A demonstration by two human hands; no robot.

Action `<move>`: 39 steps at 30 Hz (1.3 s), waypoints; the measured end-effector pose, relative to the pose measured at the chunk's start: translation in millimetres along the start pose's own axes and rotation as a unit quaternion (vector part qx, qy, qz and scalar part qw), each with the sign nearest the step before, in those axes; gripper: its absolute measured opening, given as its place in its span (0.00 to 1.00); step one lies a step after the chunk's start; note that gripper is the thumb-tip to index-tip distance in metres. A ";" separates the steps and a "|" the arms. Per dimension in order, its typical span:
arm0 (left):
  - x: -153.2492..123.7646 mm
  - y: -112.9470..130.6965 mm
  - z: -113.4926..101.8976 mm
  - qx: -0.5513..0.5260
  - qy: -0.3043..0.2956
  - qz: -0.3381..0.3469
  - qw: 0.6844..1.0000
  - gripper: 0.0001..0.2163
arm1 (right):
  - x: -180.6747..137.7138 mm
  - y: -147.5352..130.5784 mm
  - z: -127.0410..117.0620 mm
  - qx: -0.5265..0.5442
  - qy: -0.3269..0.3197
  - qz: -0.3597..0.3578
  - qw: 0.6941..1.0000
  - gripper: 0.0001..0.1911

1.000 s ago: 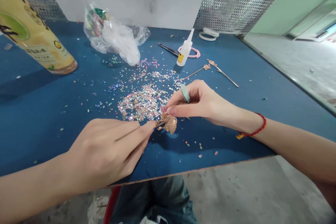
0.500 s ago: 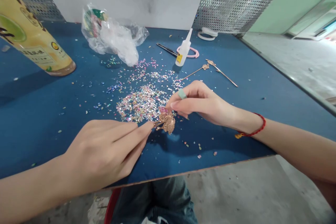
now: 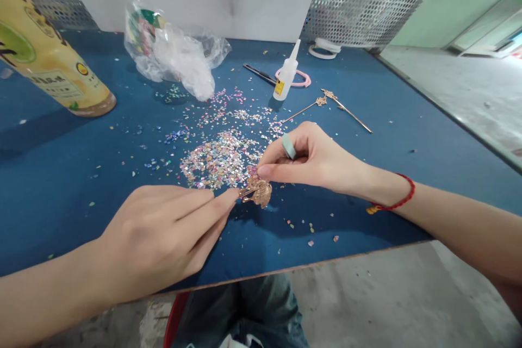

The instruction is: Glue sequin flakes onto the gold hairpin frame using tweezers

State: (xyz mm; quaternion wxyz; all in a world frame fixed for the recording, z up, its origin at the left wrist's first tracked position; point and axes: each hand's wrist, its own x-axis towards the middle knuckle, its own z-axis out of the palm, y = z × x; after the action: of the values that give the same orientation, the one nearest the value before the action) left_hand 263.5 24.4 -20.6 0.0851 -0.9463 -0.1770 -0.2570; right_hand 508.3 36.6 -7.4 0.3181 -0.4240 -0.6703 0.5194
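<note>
A gold metal hair ornament [image 3: 259,191], shaped like a leaf or feathered wing, sits just above the blue table top near the middle of the view. My left hand [image 3: 150,242] pinches its thin stem between the fingertips. My right hand [image 3: 305,155], wearing a pale green ring [image 3: 289,147], closes thumb and forefinger on the ornament's upper edge, where a small pink sequin shows. A wide scatter of multicoloured sequins [image 3: 218,160] lies just beyond both hands.
A glue bottle [image 3: 285,80] stands beyond the sequins, beside dark tweezers [image 3: 259,73] and a pink loop [image 3: 294,79]. Two gold hairpins [image 3: 326,103] lie to its right. A plastic bag [image 3: 175,54] and a large yellow bottle [image 3: 49,49] are at the far left.
My right hand has curled slightly, turning the green ring toward me. The ornament stays almost in place, and the whole view has shifted a little.
</note>
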 end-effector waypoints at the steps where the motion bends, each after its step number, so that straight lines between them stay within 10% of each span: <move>1: -0.2 -0.2 0.0 0.000 0.002 0.000 1.000 0.07 | 0.1 0.7 -0.5 0.015 -0.001 0.005 1.000 0.06; 39: -0.6 -2.3 2.3 0.001 0.018 0.007 1.000 0.07 | 0.3 3.7 6.5 0.066 0.019 0.013 0.998 0.06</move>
State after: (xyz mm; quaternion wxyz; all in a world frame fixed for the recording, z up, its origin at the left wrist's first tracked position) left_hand 263.2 26.9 -22.7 0.0908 -0.9427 -0.1686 -0.2734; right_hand 503.5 34.5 -12.7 0.3511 -0.4209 -0.6229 0.5582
